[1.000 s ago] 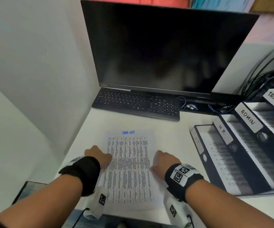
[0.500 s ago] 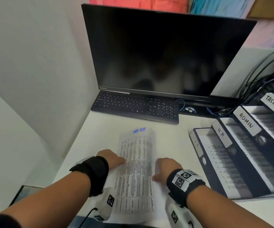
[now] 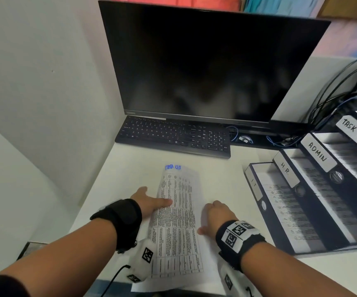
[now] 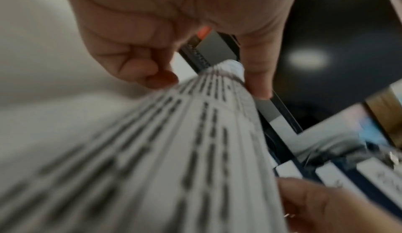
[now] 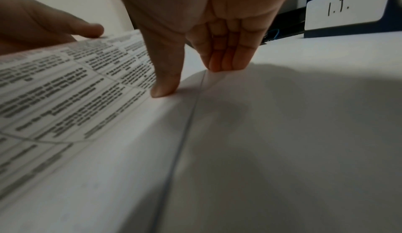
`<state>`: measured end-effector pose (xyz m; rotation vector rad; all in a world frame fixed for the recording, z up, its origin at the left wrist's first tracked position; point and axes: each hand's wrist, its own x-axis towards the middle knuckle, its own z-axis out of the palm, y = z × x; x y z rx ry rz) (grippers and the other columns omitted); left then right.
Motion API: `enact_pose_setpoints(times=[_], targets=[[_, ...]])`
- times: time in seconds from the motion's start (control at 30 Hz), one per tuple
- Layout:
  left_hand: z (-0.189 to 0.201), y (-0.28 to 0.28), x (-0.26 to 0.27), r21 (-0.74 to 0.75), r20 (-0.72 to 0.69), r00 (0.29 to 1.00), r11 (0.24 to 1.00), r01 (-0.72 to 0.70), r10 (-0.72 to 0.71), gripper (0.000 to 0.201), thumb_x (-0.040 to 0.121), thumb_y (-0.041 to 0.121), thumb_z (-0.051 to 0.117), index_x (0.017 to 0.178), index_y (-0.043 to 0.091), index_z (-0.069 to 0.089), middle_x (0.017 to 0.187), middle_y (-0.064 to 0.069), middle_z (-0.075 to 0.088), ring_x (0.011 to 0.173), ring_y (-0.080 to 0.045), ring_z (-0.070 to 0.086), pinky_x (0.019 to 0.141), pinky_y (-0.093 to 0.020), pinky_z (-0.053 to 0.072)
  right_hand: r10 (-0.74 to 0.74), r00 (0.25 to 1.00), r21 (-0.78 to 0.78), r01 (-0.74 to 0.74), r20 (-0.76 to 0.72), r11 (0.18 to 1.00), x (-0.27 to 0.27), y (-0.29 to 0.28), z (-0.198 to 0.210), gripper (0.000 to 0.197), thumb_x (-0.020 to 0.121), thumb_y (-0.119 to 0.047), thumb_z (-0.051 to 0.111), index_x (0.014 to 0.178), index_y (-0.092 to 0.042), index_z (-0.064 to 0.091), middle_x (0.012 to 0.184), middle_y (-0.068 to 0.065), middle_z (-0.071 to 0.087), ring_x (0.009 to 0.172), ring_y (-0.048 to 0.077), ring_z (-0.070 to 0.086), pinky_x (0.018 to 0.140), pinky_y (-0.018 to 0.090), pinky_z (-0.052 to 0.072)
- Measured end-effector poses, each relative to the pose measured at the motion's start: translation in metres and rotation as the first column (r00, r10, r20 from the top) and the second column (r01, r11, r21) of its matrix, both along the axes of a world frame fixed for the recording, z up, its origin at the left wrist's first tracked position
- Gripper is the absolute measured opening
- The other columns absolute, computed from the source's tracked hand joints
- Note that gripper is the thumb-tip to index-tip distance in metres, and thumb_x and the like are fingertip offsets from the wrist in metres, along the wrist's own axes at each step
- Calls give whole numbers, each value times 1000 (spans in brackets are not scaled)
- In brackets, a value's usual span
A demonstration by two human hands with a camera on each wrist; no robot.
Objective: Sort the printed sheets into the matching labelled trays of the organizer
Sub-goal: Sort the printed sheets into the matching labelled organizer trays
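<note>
White desk (image 3: 117, 168), dark monitor (image 3: 205, 61) far. Printed sheet (image 3: 177, 221) near centre, bowed upward. Left hand (image 3: 149, 202) pinching its left edge; right hand (image 3: 218, 217) pressing down its right edge, fingers straight. Labelled organizer (image 3: 314, 189) at right.

I've got a dark monitor (image 3: 207, 63) standing at the back of the white desk (image 3: 134, 166), a black keyboard (image 3: 173, 136) just in front, cables (image 3: 340, 88) bunched at right
</note>
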<state>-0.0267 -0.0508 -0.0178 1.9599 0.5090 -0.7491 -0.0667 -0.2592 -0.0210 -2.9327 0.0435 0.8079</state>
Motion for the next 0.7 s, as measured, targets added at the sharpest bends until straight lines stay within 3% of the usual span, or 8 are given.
enact_pose_setpoints(times=[0.03,0.07,0.1,0.2,0.3,0.43,0.53,0.7], targets=[[1,0,-1,-78,-43,999,996,31,-34,121,40,53,87,140,9,35,107,-12,65,91,-27,64,74,-37,55,1,1000,3,-1,-7,1000,1,0,1,70,82,-47,66,132,-6,40,131,10,42,123,25,41,100,34,39],[2,1,-2,-153,-65,994,985,73,-84,108,34,55,88,125,8,50,82,-6,64,68,-18,59,55,-28,48,2,1000,6,-2,-14,1000,1,0,1,71,82,-47,66,133,-6,40,132,10,42,124,25,41,100,34,39],[1,2,-3,-208,-70,990,973,103,-120,90,34,55,88,107,13,58,70,0,58,59,-12,50,51,-23,39,3,1000,9,-3,-19,1000,1,-1,2,72,82,-47,66,134,-6,39,132,10,42,124,25,41,100,34,39],[9,1,-3,-312,-97,991,949,54,-88,59,63,43,82,112,25,54,89,0,67,78,-13,59,70,-28,48,3,1000,14,-2,-27,1000,2,-2,2,72,82,-48,66,134,-6,39,133,9,42,124,25,41,100,34,39],[19,1,-4,-378,-149,986,926,19,-81,34,87,40,62,116,27,51,105,-3,63,88,-20,62,66,-34,52,0,999,14,0,-33,1000,3,-2,2,74,81,-48,66,134,-4,39,133,10,41,125,25,41,100,34,39],[25,-1,-6,-414,-171,981,910,8,-86,46,81,56,57,120,33,48,118,-4,58,97,-26,61,73,-45,52,0,999,14,0,-39,1000,3,-1,3,76,81,-48,66,135,-4,37,134,10,40,125,26,41,101,34,39],[24,-3,-8,-437,-193,976,900,3,-97,70,62,68,60,121,33,47,120,-5,56,99,-29,60,74,-50,51,1,999,20,0,-37,1000,2,-2,3,73,81,-48,67,133,-5,39,132,10,42,124,25,41,99,34,39],[19,-4,-9,-404,-211,975,914,-30,-61,57,80,64,52,114,18,58,95,-1,64,73,-17,63,67,-31,50,1,999,20,0,-34,1000,2,-2,3,71,81,-48,66,133,-6,40,132,9,42,124,25,41,99,34,39]])
